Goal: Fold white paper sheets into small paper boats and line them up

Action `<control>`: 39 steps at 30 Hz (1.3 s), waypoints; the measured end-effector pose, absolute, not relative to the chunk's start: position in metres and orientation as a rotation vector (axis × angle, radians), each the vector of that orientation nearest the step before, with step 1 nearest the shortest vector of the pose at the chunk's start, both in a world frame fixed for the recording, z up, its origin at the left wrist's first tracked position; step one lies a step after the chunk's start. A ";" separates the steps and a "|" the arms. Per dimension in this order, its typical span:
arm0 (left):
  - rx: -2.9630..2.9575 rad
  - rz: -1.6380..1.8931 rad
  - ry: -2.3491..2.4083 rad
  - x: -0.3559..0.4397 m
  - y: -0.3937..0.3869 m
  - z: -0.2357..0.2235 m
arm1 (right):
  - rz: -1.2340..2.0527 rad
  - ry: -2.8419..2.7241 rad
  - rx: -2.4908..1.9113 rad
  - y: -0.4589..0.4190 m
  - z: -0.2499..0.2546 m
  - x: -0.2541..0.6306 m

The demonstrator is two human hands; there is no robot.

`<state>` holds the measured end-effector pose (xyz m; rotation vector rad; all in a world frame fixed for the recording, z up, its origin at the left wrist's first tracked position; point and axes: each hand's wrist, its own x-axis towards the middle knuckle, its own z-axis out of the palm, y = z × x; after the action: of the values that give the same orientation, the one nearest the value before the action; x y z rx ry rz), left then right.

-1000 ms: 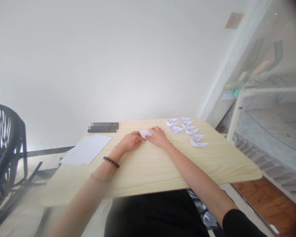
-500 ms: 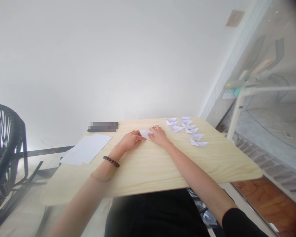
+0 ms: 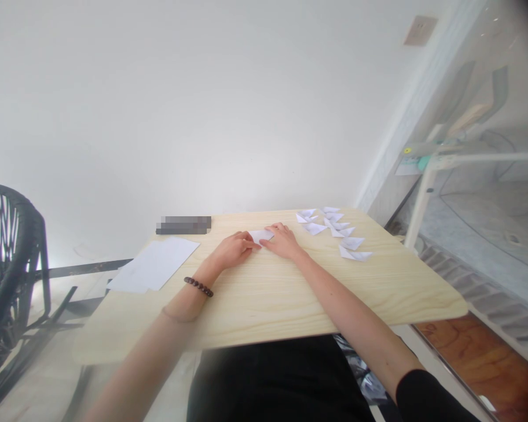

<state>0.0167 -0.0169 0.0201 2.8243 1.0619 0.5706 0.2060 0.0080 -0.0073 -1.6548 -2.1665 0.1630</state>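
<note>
Between my hands lies a small folded white paper [image 3: 260,235] on the wooden table. My left hand [image 3: 236,249], with a dark bead bracelet at its wrist, grips the paper's left end, thumb and fingers close together. From the other side my right hand [image 3: 282,240] holds the paper's right end, its fingers at the far edge and its thumb near the front. The fingers cover part of the folds. To the right of my right hand stand several folded paper boats [image 3: 313,228], spread in loose rows.
White paper sheets [image 3: 156,264] lie at the table's left, some reaching past its edge. A dark blurred-out object [image 3: 183,225] is at the back left. The pale wooden table [image 3: 255,305] stands near a wall. A black woven chair [image 3: 20,223] is at far left.
My right thumb has slid slightly left and toward me along the folded paper. My left hand stays in place.
</note>
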 end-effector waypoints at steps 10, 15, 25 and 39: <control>2.817 0.565 1.065 0.017 -0.015 0.019 | 0.195 -2.133 -1.678 0.014 -0.006 0.208; 2.831 0.555 1.059 0.017 -0.014 0.018 | 0.180 -2.119 -1.675 0.014 -0.007 0.208; 2.731 0.711 1.093 0.012 -0.010 0.010 | 0.118 -2.230 -1.604 0.003 -0.004 0.207; 2.666 0.724 1.415 0.008 0.005 -0.011 | 0.179 -2.200 -1.329 0.008 -0.011 0.208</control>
<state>0.0077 0.0048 -0.0109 2.6664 1.4149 0.7235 0.2081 0.0076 -0.0105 -1.3290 -2.2004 0.1787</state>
